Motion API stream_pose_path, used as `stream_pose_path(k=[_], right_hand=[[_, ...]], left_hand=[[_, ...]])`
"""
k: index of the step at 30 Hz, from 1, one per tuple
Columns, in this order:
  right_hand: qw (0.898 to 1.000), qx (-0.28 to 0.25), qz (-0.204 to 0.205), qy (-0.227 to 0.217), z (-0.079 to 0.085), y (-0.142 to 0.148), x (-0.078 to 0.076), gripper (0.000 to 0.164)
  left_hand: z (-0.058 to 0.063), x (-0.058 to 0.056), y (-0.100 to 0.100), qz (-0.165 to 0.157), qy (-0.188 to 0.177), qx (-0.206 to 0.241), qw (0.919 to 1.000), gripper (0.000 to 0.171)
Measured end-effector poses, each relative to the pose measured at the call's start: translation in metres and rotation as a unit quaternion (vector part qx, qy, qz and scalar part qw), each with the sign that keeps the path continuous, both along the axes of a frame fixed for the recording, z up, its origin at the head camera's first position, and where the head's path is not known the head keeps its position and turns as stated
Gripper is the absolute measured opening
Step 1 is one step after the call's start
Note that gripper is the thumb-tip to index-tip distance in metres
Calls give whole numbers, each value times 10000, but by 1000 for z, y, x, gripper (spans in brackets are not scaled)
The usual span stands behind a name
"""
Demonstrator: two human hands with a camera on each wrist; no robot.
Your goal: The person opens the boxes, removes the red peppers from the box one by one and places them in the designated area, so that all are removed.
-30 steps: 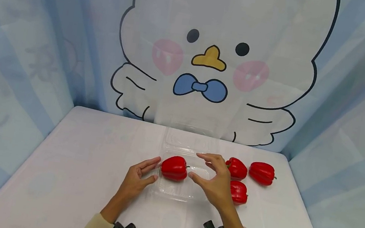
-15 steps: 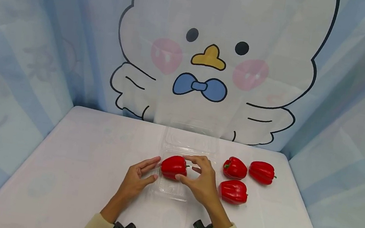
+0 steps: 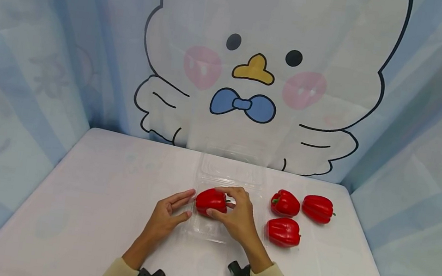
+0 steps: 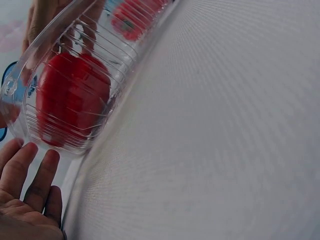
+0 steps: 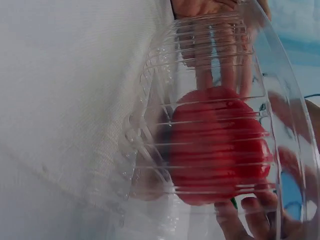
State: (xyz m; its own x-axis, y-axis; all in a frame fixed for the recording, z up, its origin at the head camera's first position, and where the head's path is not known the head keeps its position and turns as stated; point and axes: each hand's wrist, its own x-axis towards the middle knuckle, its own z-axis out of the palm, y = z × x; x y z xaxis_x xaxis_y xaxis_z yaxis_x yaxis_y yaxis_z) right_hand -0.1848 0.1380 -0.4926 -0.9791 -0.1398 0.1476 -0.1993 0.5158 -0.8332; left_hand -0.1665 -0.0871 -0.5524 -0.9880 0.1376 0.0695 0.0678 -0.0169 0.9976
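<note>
A red bell pepper (image 3: 205, 202) lies on its side in the left part of a clear plastic clamshell box (image 3: 208, 234). My right hand (image 3: 239, 216) grips the stem end, thumb on the near side and fingers on the far side. On the left, my left hand (image 3: 166, 217) has its fingers extended by the box wall; the left wrist view shows the fingertips close against the clear end (image 4: 60, 145). Seen through the ribbed wall in the right wrist view, the pepper (image 5: 215, 145) has fingers near its stem.
Right of the box lie three more peppers: one at the back (image 3: 285, 203), one farther right (image 3: 318, 209) and one in front (image 3: 283, 232). The clear lid (image 3: 233, 170) is folded back toward the printed curtain (image 3: 243, 131). White cloth covers the table (image 3: 115, 180).
My right hand has moved left, away from the loose peppers, and closed round the stem end of the pepper in the box. The left hand has stayed still.
</note>
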Motion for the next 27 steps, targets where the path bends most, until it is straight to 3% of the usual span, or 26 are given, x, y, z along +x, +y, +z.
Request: stream_pose_path(k=[17,27], right_hand=[[9979,567,-207,-229,-1,-8,-14,65],[9972,604,-359,-271,-2,-5,-18,57]], left_hand=[[2,0,1,30,-105,32,9999,59],[4,1,2,108,-134,-6,9999,59]])
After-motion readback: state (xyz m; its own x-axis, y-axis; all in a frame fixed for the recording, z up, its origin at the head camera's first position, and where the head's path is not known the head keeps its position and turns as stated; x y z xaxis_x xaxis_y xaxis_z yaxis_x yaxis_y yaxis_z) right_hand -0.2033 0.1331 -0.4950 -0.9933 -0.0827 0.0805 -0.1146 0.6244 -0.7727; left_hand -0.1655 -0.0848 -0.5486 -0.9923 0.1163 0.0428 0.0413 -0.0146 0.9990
